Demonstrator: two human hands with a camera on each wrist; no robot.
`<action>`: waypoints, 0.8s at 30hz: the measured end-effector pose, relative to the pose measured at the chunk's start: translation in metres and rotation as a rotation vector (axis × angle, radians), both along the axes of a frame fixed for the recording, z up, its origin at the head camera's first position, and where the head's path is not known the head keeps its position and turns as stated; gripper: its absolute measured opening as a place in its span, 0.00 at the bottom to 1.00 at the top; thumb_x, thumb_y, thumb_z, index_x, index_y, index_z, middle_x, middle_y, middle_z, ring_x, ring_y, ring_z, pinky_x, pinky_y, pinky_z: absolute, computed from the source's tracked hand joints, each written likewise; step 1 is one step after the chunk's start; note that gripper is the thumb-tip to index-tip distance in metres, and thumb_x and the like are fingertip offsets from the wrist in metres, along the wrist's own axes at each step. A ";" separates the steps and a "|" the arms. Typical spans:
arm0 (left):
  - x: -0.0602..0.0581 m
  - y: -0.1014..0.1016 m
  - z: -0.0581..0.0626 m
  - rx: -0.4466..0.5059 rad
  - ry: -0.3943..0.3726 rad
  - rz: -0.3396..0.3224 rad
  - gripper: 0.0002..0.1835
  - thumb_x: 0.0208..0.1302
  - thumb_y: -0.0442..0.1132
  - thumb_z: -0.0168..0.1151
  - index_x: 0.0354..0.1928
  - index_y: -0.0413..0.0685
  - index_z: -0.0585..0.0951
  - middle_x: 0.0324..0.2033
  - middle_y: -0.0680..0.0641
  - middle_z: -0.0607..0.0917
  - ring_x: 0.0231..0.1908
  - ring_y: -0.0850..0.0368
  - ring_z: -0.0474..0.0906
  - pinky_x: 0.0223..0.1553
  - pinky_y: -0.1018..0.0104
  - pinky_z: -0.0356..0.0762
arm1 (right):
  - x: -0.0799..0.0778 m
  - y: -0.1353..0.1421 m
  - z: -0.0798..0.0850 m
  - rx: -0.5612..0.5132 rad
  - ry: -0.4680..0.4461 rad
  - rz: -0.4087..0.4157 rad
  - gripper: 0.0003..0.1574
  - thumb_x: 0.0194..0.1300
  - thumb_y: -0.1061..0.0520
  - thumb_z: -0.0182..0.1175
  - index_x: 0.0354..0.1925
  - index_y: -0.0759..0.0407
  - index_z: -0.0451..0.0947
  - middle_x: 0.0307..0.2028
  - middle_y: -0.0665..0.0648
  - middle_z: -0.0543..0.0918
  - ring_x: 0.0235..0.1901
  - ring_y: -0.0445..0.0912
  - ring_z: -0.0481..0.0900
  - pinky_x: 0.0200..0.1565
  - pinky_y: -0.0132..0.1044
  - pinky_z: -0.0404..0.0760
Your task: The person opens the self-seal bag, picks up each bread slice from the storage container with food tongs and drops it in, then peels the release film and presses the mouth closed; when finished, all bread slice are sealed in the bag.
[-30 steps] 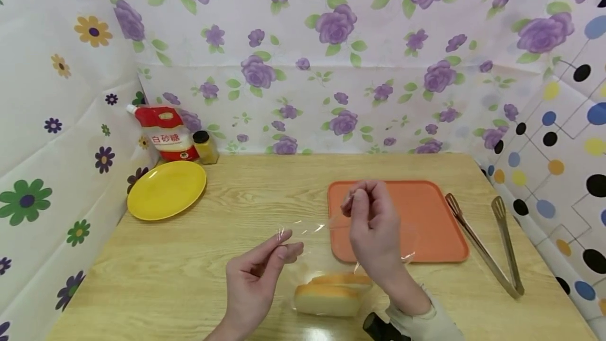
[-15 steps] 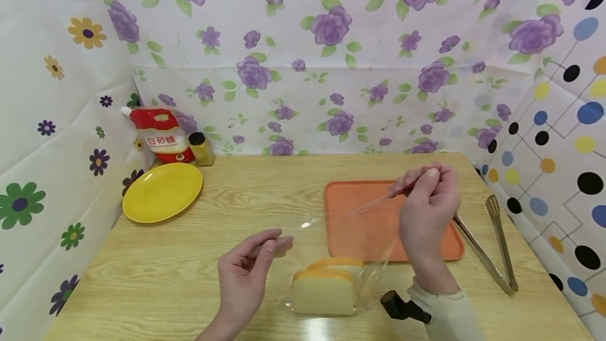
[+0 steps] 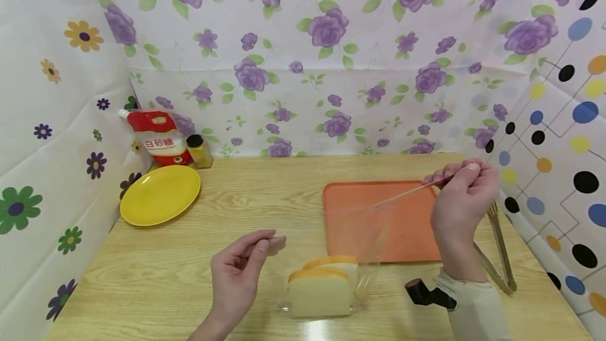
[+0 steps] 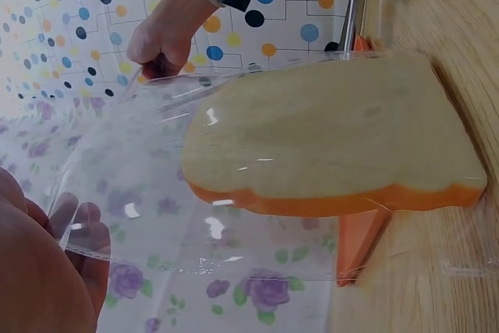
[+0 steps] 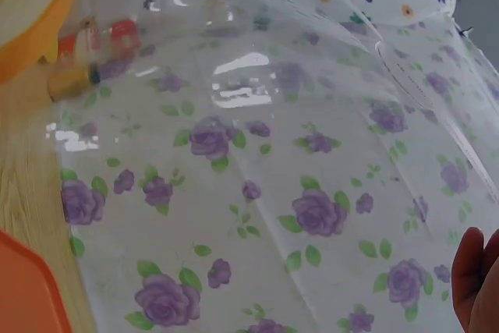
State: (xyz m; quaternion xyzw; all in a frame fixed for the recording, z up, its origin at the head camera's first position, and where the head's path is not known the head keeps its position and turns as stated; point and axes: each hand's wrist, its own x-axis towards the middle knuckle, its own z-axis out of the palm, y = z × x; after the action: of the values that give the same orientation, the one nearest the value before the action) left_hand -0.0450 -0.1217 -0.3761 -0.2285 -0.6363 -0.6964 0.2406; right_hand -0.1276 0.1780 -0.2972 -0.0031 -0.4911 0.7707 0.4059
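Observation:
Slices of bread (image 3: 318, 293) with orange crusts stand on the table inside a clear plastic bag (image 4: 132, 165). My left hand (image 3: 236, 272) is left of the bread, thumb and fingers pinching the bag's open edge; in the left wrist view some fingers show through the film. My right hand (image 3: 466, 209) is raised over the right end of the orange tray (image 3: 412, 230). It pinches the other side of the bag's mouth, and the film edge stretches taut down to the left. In the right wrist view, the film spans much of the picture, with the fingertips (image 5: 472, 271) at the lower right.
Steel tongs (image 3: 502, 251) lie right of the tray, partly behind my right forearm. At the back left are a yellow plate (image 3: 161, 196), a red and white sugar pouch (image 3: 163, 143) and a small black-capped jar (image 3: 201, 156). Patterned cloth hangs behind and at both sides.
My right hand has moved right and slightly up, drawing the bag's edge with it. The bread has tipped more upright. My left hand has shifted slightly left in the view.

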 end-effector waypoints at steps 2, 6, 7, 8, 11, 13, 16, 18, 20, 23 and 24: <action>-0.001 -0.001 0.000 0.004 0.010 -0.010 0.11 0.70 0.18 0.52 0.47 0.26 0.82 0.39 0.41 0.89 0.41 0.53 0.87 0.45 0.61 0.83 | -0.002 0.006 -0.001 -0.004 -0.010 -0.019 0.12 0.79 0.57 0.44 0.37 0.63 0.64 0.23 0.61 0.68 0.17 0.48 0.72 0.26 0.35 0.82; -0.001 -0.002 -0.001 0.007 0.021 -0.027 0.11 0.69 0.18 0.52 0.47 0.26 0.82 0.39 0.42 0.89 0.42 0.53 0.87 0.46 0.61 0.83 | -0.004 0.016 -0.003 -0.038 -0.017 -0.046 0.13 0.79 0.58 0.44 0.36 0.64 0.65 0.22 0.61 0.69 0.16 0.48 0.71 0.24 0.35 0.82; -0.002 -0.002 -0.001 0.008 0.024 -0.030 0.11 0.69 0.18 0.52 0.47 0.26 0.82 0.39 0.42 0.89 0.42 0.53 0.87 0.46 0.61 0.83 | -0.005 0.019 -0.003 -0.052 -0.020 -0.051 0.13 0.79 0.58 0.44 0.36 0.63 0.65 0.22 0.61 0.69 0.16 0.48 0.71 0.24 0.35 0.82; -0.002 -0.002 -0.001 0.008 0.025 -0.033 0.11 0.69 0.18 0.52 0.47 0.26 0.82 0.39 0.42 0.89 0.42 0.53 0.87 0.46 0.61 0.83 | -0.005 0.022 -0.003 -0.056 -0.029 -0.062 0.12 0.79 0.58 0.44 0.36 0.63 0.66 0.22 0.61 0.69 0.16 0.48 0.71 0.24 0.35 0.82; -0.002 -0.002 -0.001 0.009 0.031 -0.040 0.11 0.69 0.18 0.52 0.48 0.26 0.82 0.39 0.42 0.89 0.42 0.53 0.87 0.46 0.61 0.83 | -0.007 0.032 -0.003 -0.081 -0.056 -0.089 0.13 0.79 0.58 0.44 0.35 0.63 0.66 0.23 0.61 0.69 0.17 0.48 0.71 0.24 0.34 0.82; -0.003 -0.002 -0.001 0.010 0.036 -0.044 0.12 0.69 0.18 0.52 0.48 0.26 0.82 0.39 0.42 0.89 0.42 0.52 0.87 0.46 0.61 0.83 | -0.008 0.038 -0.003 -0.086 -0.073 -0.111 0.14 0.80 0.58 0.42 0.35 0.62 0.65 0.24 0.60 0.68 0.16 0.47 0.70 0.23 0.34 0.82; -0.003 -0.002 -0.001 0.008 0.038 -0.051 0.12 0.69 0.18 0.51 0.48 0.26 0.82 0.39 0.41 0.89 0.42 0.52 0.87 0.46 0.61 0.83 | -0.010 0.046 -0.003 -0.095 -0.076 -0.128 0.17 0.80 0.57 0.39 0.32 0.62 0.63 0.24 0.60 0.66 0.16 0.46 0.67 0.21 0.34 0.81; -0.003 -0.002 -0.001 0.006 0.035 -0.053 0.12 0.69 0.18 0.51 0.48 0.26 0.82 0.39 0.41 0.89 0.42 0.52 0.87 0.47 0.61 0.82 | -0.011 0.051 -0.004 -0.095 -0.068 -0.130 0.18 0.80 0.57 0.38 0.31 0.62 0.62 0.23 0.60 0.64 0.15 0.47 0.64 0.20 0.34 0.81; -0.003 -0.001 -0.001 0.003 0.032 -0.055 0.11 0.69 0.18 0.51 0.47 0.25 0.81 0.39 0.40 0.89 0.42 0.52 0.87 0.47 0.61 0.82 | -0.011 0.056 -0.004 -0.105 -0.056 -0.116 0.19 0.80 0.57 0.37 0.29 0.62 0.60 0.22 0.59 0.62 0.14 0.47 0.62 0.19 0.35 0.81; -0.003 -0.001 0.000 0.003 0.036 -0.058 0.10 0.69 0.17 0.51 0.46 0.21 0.80 0.39 0.40 0.89 0.42 0.52 0.87 0.48 0.61 0.82 | -0.013 0.064 -0.004 -0.122 -0.059 -0.096 0.21 0.80 0.55 0.36 0.28 0.63 0.59 0.21 0.59 0.61 0.13 0.47 0.61 0.20 0.36 0.81; -0.003 -0.001 0.000 0.004 0.039 -0.061 0.09 0.69 0.17 0.51 0.46 0.21 0.79 0.39 0.40 0.89 0.42 0.52 0.87 0.48 0.61 0.82 | -0.013 0.067 -0.004 -0.121 -0.064 -0.094 0.22 0.80 0.55 0.36 0.28 0.63 0.59 0.20 0.58 0.60 0.13 0.47 0.60 0.20 0.36 0.81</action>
State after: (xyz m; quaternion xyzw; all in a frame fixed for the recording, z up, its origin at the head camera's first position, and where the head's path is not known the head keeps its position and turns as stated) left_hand -0.0481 -0.1229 -0.3763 -0.2606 -0.6229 -0.7002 0.2319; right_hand -0.1405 0.2454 -0.3013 -0.0752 -0.4558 0.7785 0.4249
